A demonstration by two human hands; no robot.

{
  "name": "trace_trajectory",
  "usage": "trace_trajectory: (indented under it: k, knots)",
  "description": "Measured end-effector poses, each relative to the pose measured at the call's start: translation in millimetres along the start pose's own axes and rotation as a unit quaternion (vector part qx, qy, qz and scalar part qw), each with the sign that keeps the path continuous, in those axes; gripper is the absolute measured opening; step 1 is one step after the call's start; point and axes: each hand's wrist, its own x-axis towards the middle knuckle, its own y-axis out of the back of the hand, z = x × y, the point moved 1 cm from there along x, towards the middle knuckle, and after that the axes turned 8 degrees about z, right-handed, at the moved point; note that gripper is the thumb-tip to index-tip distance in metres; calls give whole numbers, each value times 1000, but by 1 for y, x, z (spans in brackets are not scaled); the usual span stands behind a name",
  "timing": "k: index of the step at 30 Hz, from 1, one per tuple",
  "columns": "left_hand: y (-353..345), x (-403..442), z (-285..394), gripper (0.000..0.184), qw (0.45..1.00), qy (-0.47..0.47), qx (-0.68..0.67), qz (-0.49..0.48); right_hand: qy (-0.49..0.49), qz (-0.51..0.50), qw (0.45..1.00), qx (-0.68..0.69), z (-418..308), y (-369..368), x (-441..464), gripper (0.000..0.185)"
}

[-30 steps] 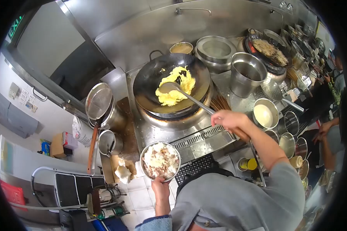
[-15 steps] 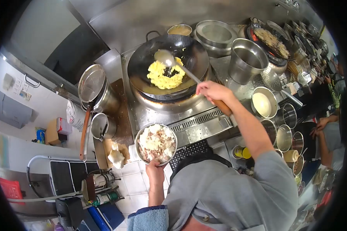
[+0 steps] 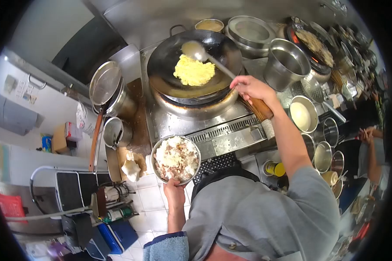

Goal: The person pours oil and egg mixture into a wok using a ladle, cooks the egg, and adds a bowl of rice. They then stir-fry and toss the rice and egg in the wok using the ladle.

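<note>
My right hand [image 3: 253, 89] is closed round the wooden-handled shaft of a metal ladle [image 3: 195, 51]. The ladle's bowl is over the far side of the black wok [image 3: 165, 76], just behind a mound of yellow scrambled egg [image 3: 195, 71]. The wok rests on a round steel burner ring [image 3: 191, 112]. Low at the front, my left hand [image 3: 174, 191] grips the near rim of a steel bowl [image 3: 152, 162]. White rice [image 3: 175, 150] with brown bits, possibly chopped meat, fills that bowl. The fingers under the bowl are hidden.
Left of the wok stand a steel pot with a strainer [image 3: 105, 80] and a small steel pot [image 3: 117, 132]. To its right are a deep pot [image 3: 287, 65] and a bowl of pale liquid [image 3: 303, 114]. A second wok [image 3: 313, 45] sits over flame. Another person's arm [image 3: 373, 152] shows far right.
The egg has become a more compact mound, and the ladle bowl sits beyond it. The view has shifted slightly. My left hand still holds the bowl of rice.
</note>
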Motion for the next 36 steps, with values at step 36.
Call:
trace_trajectory:
  k: [36]
  knots:
    - [-11,-6,7,58,1000,5,12,-2,13,-85,975,-203,-4,-16,-16,9]
